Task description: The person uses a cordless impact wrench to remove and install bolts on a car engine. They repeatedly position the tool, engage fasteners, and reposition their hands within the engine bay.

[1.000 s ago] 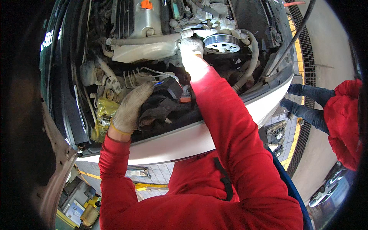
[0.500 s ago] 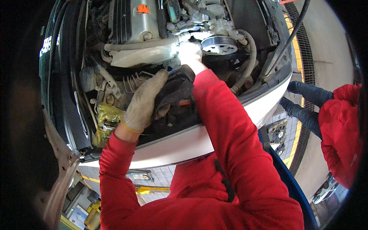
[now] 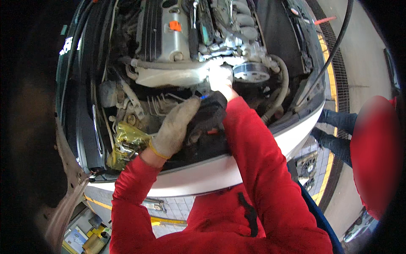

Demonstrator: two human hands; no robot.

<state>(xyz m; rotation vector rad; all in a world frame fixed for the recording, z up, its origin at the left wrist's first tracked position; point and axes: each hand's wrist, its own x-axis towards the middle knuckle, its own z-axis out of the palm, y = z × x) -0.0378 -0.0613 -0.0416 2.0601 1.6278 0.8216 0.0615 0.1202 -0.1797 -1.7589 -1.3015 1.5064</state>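
Note:
In a pale knitted glove, my left hand [image 3: 176, 125] reaches over the front of an open engine bay. Its fingers are held together, and whatever they grip is hidden. A small blue spot shows at their tips, beside a black part [image 3: 213, 112]. My right hand [image 3: 220, 77] is deep among the parts, next to a ribbed pulley [image 3: 251, 72] and the end of a pale, long cover [image 3: 169, 76]. Strong light washes it out, so its fingers cannot be made out. Behind both hands lies the engine's ribbed top cover with an orange cap [image 3: 175, 26].
A yellow plastic wrap [image 3: 129, 134] with metal parts lies left of my left forearm. The white bumper [image 3: 203, 175] crosses in front of me. A thick hose [image 3: 284, 80] curves at right. Another person in red [image 3: 376, 156] stands at the right, near a floor grate [image 3: 338, 80].
The view has shifted, so the engine bay sits lower and further right in the picture. Both hands keep about the same places among the parts.

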